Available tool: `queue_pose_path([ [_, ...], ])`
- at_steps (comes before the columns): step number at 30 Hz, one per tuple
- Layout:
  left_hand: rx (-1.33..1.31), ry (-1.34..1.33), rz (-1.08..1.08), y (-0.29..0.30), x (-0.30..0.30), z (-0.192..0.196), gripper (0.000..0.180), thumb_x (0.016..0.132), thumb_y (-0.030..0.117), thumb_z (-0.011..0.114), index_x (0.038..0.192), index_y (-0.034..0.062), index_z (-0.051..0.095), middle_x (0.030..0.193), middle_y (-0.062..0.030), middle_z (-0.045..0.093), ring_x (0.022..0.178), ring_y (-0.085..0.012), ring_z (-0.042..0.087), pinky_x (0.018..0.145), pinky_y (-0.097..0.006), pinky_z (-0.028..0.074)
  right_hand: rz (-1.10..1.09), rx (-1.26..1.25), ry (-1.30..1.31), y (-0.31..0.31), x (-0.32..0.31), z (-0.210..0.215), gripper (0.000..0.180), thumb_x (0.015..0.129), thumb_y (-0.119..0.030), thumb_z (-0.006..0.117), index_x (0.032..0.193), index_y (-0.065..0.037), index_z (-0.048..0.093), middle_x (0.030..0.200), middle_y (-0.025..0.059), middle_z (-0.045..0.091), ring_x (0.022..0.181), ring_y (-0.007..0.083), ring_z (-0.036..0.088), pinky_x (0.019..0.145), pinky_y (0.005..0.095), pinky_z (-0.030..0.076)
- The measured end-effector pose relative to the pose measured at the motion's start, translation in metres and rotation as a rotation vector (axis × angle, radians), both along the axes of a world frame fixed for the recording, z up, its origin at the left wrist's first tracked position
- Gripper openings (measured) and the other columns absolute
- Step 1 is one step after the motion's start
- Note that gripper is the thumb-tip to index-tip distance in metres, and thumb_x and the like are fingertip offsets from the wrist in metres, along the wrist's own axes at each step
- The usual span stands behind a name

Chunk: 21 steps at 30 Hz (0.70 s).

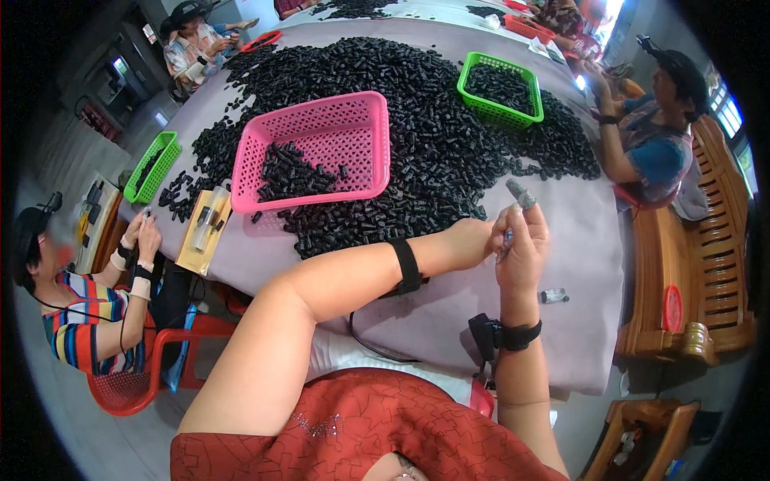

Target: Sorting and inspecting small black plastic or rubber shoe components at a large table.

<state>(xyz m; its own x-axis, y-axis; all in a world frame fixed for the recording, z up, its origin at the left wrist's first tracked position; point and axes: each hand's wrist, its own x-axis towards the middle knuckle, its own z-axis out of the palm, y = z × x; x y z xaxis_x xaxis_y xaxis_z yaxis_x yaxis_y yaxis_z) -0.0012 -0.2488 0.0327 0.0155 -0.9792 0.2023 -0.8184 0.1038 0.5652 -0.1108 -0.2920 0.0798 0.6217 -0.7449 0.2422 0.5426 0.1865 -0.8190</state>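
My right hand (523, 244) is raised over the right part of the cloth-covered table, its fingers curled together. A small, pale bluish piece (506, 240) shows between the fingers; its kind cannot be made out. A grey, worn-looking cover (521, 192) sits at the tip of one raised finger. My left hand (472, 239) meets the right one from the left, its fingers mostly hidden behind it. Close by, a big heap of short black cylindrical pieces (425, 136) spreads across the table. A small grey cylinder with a dark end (553, 296) lies beside my right wrist.
A pink basket (375, 144) with black pieces stands on the heap's near side. Green baskets (499, 119) (166, 164) stand at the right and far left. A yellow board (192, 250) carries a clear tube. People sit around the table; a wooden bench (654, 280) is at right.
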Motion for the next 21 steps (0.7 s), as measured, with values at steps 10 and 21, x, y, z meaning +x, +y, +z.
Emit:
queue_pose_path([
  [10, -0.025, -0.083, 0.026, 0.007, 0.002, -0.001, 0.007, 0.080, 0.010, 0.058, 0.086, 0.0075, 0.058, 0.081, -0.0140, 0.063, 0.074, -0.0338, 0.064, 0.061, -0.044, 0.051, 0.006, 0.002, 0.072, 0.002, 0.001, 0.001, 0.023, 0.095, -0.009, 0.053, 0.114, 0.002, 0.055, 0.069, -0.0002, 0.051, 0.053, 0.0051, 0.045, 0.046, 0.0182, 0.035],
  [21, 0.025, 0.775, 0.169, 0.081, 0.035, 0.025, 0.020, 0.088, 0.009, 0.063, 0.106, 0.0009, 0.062, 0.082, 0.0000, 0.062, 0.070, -0.0074, 0.059, 0.060, -0.022, 0.049, 0.151, -0.178, 0.243, 0.010, 0.008, -0.007, 0.040, 0.095, -0.013, 0.053, 0.133, 0.000, 0.049, 0.069, -0.0046, 0.050, 0.056, 0.0023, 0.043, 0.048, 0.0180, 0.033],
])
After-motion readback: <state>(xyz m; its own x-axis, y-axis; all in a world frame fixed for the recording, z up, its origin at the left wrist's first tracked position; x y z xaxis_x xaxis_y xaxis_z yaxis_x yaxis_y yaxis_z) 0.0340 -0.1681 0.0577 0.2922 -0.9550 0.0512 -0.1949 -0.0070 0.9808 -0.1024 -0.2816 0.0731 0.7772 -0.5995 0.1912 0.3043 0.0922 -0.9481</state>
